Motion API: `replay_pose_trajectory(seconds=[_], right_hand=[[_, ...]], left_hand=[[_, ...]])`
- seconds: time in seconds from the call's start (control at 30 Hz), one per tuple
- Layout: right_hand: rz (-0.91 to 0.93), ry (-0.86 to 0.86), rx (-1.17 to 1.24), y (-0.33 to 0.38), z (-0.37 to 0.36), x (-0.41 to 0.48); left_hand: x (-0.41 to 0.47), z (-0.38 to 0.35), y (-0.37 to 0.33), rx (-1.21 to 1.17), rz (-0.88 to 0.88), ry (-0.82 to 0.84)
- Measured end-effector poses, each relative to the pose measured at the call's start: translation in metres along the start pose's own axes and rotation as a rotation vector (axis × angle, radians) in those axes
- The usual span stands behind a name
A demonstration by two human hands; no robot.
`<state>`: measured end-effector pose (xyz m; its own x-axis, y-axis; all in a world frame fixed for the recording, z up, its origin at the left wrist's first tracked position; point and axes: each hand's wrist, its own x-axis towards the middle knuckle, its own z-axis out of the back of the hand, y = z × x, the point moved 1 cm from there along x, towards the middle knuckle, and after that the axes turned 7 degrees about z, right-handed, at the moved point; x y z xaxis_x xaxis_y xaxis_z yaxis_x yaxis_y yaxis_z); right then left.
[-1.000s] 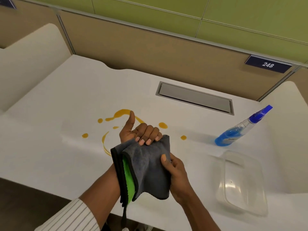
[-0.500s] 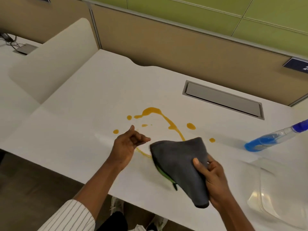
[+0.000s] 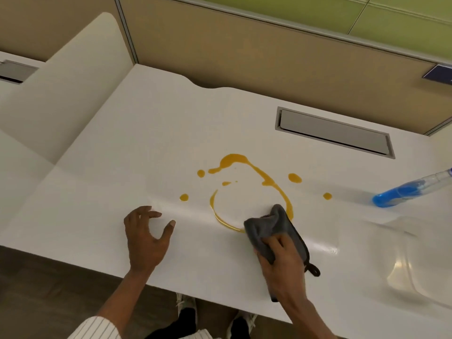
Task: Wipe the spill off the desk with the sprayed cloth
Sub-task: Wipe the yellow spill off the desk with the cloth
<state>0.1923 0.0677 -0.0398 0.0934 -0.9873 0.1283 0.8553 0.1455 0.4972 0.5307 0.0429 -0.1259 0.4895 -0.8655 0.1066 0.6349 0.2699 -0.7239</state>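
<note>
An orange spill [image 3: 244,187] forms a broken ring with several drops around it on the white desk [image 3: 122,182]. My right hand [image 3: 281,263] presses a bunched grey cloth [image 3: 271,223] flat on the desk, and the cloth's front edge touches the ring's lower right arc. A small loop of the cloth sticks out beside my wrist. My left hand [image 3: 146,236] hovers over the desk left of the spill, fingers spread, holding nothing.
A blue spray bottle [image 3: 406,192] lies on its side at the right. A clear plastic container [image 3: 411,265] stands near the right front edge. A grey cable hatch [image 3: 335,133] sits at the back. White dividers flank the desk.
My left hand let go of the cloth and moved left, opening. My right hand brought the cloth down onto the desk at the spill's lower right edge.
</note>
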Motion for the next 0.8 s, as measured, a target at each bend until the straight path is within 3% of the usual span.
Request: replay_pose_trajectory(seconds=[0.13, 0.4, 0.57, 0.67, 0.8], right_hand=[[0.064, 0.065, -0.039, 0.026, -0.07, -0.014], [0.153, 0.158, 0.13, 0.058, -0.128, 0.023], [0.13, 0.254, -0.064, 0.04, -0.128, 0.064], [0.13, 0.232, -0.249, 0.024, -0.12, 0.056], [0.165, 0.264, -0.29, 0.026, -0.124, 0.027]], left_hand=[[0.002, 0.002, 0.019, 0.188, -0.014, 0.107], [0.002, 0.003, 0.024, 0.359, 0.005, 0.222], [0.003, 0.001, 0.025, 0.39, 0.004, 0.234], [0.004, 0.001, 0.024, 0.415, -0.007, 0.232], [0.004, 0.002, 0.021, 0.438, -0.003, 0.236]])
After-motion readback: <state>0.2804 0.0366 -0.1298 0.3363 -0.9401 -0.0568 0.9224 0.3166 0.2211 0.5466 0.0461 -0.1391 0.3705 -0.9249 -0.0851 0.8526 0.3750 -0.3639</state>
